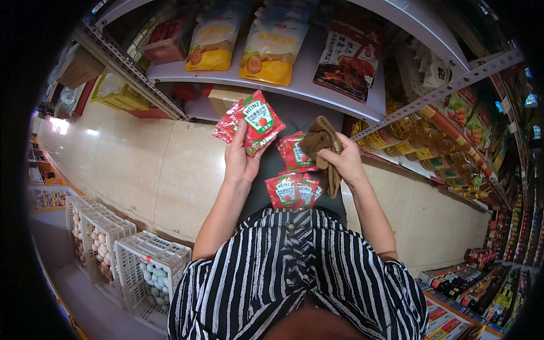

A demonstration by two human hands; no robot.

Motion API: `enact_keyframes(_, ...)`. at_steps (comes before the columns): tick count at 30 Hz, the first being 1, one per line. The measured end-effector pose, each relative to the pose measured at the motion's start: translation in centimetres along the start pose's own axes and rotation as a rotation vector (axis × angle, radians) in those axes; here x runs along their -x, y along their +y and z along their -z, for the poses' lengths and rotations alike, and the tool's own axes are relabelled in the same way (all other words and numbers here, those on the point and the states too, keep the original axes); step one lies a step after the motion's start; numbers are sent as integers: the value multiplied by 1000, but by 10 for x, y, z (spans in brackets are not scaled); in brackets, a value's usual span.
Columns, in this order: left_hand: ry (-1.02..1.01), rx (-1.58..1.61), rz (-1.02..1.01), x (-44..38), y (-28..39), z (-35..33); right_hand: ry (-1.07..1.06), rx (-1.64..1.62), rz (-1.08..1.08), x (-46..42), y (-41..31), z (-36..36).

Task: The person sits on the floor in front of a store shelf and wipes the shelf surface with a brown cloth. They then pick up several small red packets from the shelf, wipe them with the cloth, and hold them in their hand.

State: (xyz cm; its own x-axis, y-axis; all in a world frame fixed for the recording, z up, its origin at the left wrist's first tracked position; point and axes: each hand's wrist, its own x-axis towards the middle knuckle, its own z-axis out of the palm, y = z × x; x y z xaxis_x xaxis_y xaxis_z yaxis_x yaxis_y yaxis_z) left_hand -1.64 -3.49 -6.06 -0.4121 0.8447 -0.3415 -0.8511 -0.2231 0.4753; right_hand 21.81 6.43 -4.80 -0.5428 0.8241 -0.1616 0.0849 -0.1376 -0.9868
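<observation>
My left hand (246, 159) grips a few red Heinz tomato ketchup sachets (258, 121), fanned out with the front one facing up. In my right hand (345, 160) is a folded brown cloth (321, 140), its end hanging down beside my lap. More ketchup sachets lie on my dark trousers in two groups. The farther group (293, 153) is partly covered by the cloth, and the nearer group (293, 190) overlaps against my striped shirt.
Ahead is a metal shelf (272, 87) with yellow-and-white pouches (272, 46) and a dark red seasoning packet (350, 59). Large oil bottles (395, 138) line the right shelf. White plastic crates (148, 255) of eggs stand at the left, beside the tiled floor (170, 170). A cardboard box (225, 100) sits low ahead.
</observation>
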Motion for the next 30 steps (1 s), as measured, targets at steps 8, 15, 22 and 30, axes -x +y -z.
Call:
enact_keyframes(8,-23,-56,81,4,-7,0,26,317,16,-5,6,9)
enact_keyframes(15,-177,-106,139,22,-15,-20,145,173,267,16,-43,-3)
enact_keyframes(22,-264,-162,141,25,-55,-6,62,788,767,15,-48,-51)
enact_keyframes(30,-272,-196,249,26,-43,-21,219,640,480,-6,-47,-26)
